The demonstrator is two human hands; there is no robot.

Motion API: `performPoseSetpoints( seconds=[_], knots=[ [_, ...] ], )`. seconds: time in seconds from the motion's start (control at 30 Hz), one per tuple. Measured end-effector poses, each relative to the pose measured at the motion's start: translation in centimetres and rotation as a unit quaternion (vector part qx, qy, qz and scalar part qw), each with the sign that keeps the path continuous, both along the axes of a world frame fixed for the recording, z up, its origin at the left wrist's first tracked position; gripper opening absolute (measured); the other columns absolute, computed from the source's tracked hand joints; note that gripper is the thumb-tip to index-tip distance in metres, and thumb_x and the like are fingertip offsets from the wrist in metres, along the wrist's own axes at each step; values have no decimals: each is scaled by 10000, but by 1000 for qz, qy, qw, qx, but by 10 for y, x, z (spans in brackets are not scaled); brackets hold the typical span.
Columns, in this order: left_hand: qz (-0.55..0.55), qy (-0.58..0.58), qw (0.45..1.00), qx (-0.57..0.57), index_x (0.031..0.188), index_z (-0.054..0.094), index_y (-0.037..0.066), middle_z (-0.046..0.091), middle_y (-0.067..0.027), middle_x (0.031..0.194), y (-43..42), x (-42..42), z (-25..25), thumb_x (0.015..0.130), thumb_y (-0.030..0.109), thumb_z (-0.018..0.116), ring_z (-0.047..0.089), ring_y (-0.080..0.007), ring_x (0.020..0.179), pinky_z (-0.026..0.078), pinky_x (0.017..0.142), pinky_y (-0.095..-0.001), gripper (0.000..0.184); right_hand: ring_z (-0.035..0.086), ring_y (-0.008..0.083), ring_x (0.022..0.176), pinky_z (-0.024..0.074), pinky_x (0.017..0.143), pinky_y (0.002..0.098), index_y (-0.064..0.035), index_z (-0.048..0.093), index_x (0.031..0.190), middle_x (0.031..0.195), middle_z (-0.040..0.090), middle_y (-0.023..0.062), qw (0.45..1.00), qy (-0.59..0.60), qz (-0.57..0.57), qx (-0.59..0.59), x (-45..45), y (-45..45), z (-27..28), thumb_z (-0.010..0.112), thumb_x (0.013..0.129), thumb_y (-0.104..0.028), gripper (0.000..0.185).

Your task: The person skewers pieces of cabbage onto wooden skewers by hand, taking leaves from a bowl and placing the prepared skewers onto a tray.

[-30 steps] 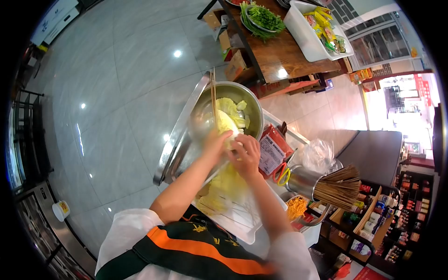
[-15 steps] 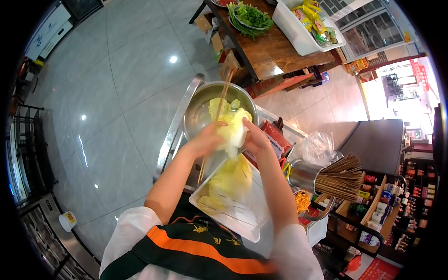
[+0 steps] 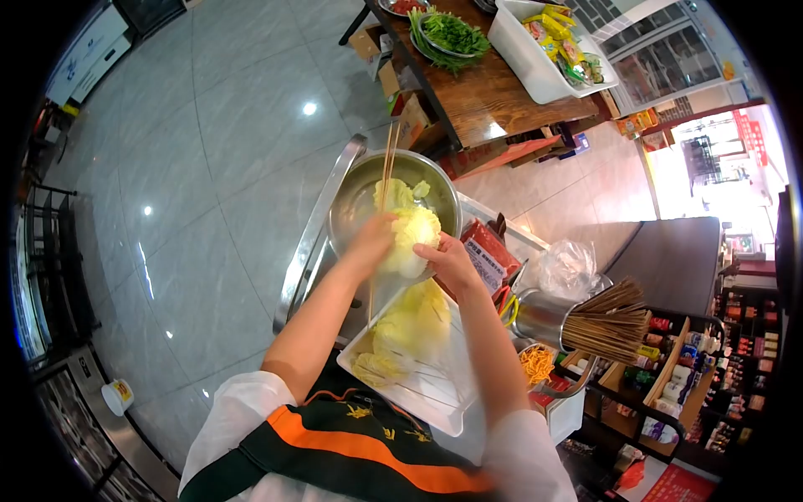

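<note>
A pale yellow-green cabbage leaf (image 3: 416, 232) is held between my two hands over the near rim of a steel bowl (image 3: 345, 201). My right hand (image 3: 452, 262) pinches its right edge with thumb and fingers. My left hand (image 3: 371, 243), slightly blurred, is closed around thin wooden skewers (image 3: 390, 163), which stick out above and below the fist. Whether a skewer pierces the leaf is hidden. More cabbage pieces (image 3: 393, 193) lie in the bowl. Just below, a white tray (image 3: 447, 416) holds cabbage leaves (image 3: 411, 322) and several loose skewers.
To the right are a red packet (image 3: 488, 251), a clear plastic bag (image 3: 566, 269), a steel canister (image 3: 539, 316) of brown sticks and a bowl of orange shreds (image 3: 536, 364). Beyond stands a wooden table (image 3: 485, 109) with greens (image 3: 454, 33) and a white bin (image 3: 527, 63) of packets.
The leaf has turned and its rounded face shows more now. My right hand has shifted down along its edge. The skewers in my left hand stand more upright.
</note>
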State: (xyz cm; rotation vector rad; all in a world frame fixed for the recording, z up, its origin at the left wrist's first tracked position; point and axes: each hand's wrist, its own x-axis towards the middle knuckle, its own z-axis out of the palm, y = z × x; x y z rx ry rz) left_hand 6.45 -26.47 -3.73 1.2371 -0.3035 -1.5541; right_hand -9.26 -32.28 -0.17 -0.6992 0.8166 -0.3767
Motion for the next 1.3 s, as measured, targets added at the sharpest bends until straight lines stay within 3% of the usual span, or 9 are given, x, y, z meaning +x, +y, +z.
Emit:
performPoseSetpoints(
  seconds=[0.2,0.3,0.37,0.47,0.6,0.67,0.87,1.0,1.3],
  knots=[
    [62,178,980,70,1053,449,83,505,0,762,0,6,29,803,91,588,396,-33,514,217,370,-170,286,576,112,817,462,719,232,-6,527,1043,944,601,56,987,62,-26,-145,8,5,11,660,746,-78,334],
    [-52,-65,997,2,1079,438,68,505,8,760,4,5,26,796,103,599,390,-27,518,207,363,-173,327,571,106,809,455,707,229,-11,535,1035,943,600,52,986,100,-5,-130,3,0,-1,664,746,-105,330],
    [-40,19,999,-1,1097,455,61,498,7,798,4,6,33,781,101,619,429,-43,572,259,398,-175,359,569,104,805,451,703,231,-11,540,1030,945,598,51,989,129,17,-73,-4,-2,-8,666,746,-119,329],
    [-53,-57,996,-41,1114,488,41,494,-6,862,2,4,19,817,132,577,474,-72,645,345,489,-194,324,566,110,790,446,683,240,-2,548,1025,945,597,51,986,116,113,-48,-5,4,-5,664,746,-134,329],
    [-53,-150,987,4,1139,509,37,487,-38,958,12,12,23,868,173,495,507,-89,747,389,585,-226,304,572,134,813,445,696,249,18,548,1025,951,599,65,994,97,16,-37,-4,3,-8,650,752,-96,313],
    [-53,-321,943,-72,1167,499,45,530,-43,874,32,16,40,904,195,409,544,-95,733,405,615,-239,316,575,175,890,454,774,280,34,522,1054,995,589,94,994,91,-52,-18,-5,-5,-10,631,764,-68,326],
    [-108,-220,969,22,1167,491,37,501,-5,577,94,13,90,905,151,377,562,-111,609,426,579,-214,308,549,209,979,451,856,364,12,478,1106,1075,556,103,983,-17,-185,0,0,-18,1,577,803,-41,323],
    [-66,-149,987,-8,1174,483,28,507,-28,672,122,10,73,893,123,401,543,-99,596,424,542,-207,308,543,201,1002,454,864,354,-22,482,1118,1095,548,93,973,-42,-225,-40,6,-19,11,549,826,-52,301],
    [-41,-236,968,-79,1054,572,2,458,-37,791,135,13,77,835,33,494,500,-86,559,411,523,-206,235,560,162,935,456,812,294,-25,516,1057,1027,575,77,955,-83,-275,-72,12,-13,22,610,767,9,307]
  ],
)
